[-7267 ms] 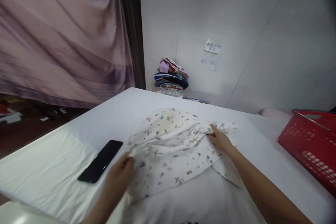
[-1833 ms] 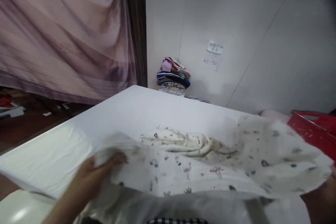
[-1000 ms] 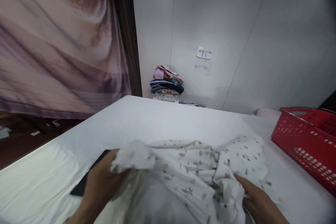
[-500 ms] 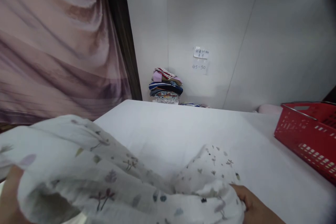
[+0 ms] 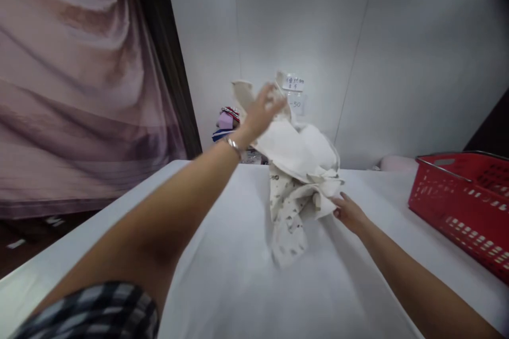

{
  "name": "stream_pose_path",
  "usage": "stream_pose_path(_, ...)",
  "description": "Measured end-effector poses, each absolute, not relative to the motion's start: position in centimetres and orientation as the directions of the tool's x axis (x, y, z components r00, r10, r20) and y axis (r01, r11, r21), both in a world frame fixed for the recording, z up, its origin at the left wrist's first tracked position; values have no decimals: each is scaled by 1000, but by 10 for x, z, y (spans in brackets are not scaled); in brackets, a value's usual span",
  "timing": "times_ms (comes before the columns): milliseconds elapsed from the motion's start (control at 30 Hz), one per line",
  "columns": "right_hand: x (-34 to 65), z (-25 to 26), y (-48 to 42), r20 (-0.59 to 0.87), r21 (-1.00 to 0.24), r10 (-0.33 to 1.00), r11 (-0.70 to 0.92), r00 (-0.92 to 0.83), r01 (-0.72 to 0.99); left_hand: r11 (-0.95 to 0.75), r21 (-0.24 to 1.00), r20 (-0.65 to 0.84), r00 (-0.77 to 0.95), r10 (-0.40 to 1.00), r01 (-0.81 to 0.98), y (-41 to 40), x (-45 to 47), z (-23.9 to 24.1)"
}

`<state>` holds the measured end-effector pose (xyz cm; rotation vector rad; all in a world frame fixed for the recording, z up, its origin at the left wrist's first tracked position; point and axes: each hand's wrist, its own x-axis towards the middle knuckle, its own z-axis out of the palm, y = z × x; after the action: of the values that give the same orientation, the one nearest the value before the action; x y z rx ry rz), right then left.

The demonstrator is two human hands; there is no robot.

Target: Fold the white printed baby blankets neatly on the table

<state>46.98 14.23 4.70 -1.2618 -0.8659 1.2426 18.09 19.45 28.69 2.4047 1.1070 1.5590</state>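
Observation:
A white cloth (image 5: pixel 302 151) with a small plant print hangs bunched in the air over the far part of the table. Its plain side faces me at the top, and the printed part trails down toward the tabletop. My left hand (image 5: pixel 263 110) is raised at the cloth's upper left, fingers bent and smeared by motion, so its grip is unclear. Loose flaps of fabric stick up on both sides of it. Lower down, my right hand (image 5: pixel 349 213) pinches the cloth's right edge between thumb and fingers.
A white-covered table (image 5: pixel 238 275) spreads out before me. On the right stands a red plastic basket (image 5: pixel 457 212) with a metal handle. Partly hidden behind my left arm is a stack of folded fabrics (image 5: pixel 226 121). A pink curtain (image 5: pixel 79 90) hangs at left; paper signs (image 5: pixel 294 83) are on the wall.
Both hands have moved away from me, and the cloth has gone from close in front to the table's far part. My left hand has risen high; the cloth has swung upward, its plain side now showing.

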Motion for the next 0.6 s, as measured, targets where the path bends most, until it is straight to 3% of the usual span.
stream_pose_path(33, 472, 33, 142, -195, -966, 967, -161, 163, -203, -704, 475, 708, 245, 662, 529, 193, 190, 248)
stream_pose_path(100, 469, 10, 137, -263, -949, 958, -236, 112, -210, -472, 591, 467, 199, 862, 655, 185, 202, 165)
stream_pose_path(167, 458, -4, 131, -315, -935, 948, -302, 47, -187, -251, 550, 136, 211, 968, 797, 173, 210, 90)
stream_pose_path(267, 437, -13, 120, -359, -926, 928, -368, -102, -88, -217, 489, 26, 235, 972, 845, 159, 217, 23)
stream_pose_path(400, 431, -12, 104, -333, -938, 917, -346, -222, -21, -233, 382, 12, 247, 969, 895, 157, 216, 6)
stream_pose_path(600, 459, 8, 78, -290, -955, 955, -294, -68, -47, -348, 276, -20, 367, 930, 896, 154, 202, 30)
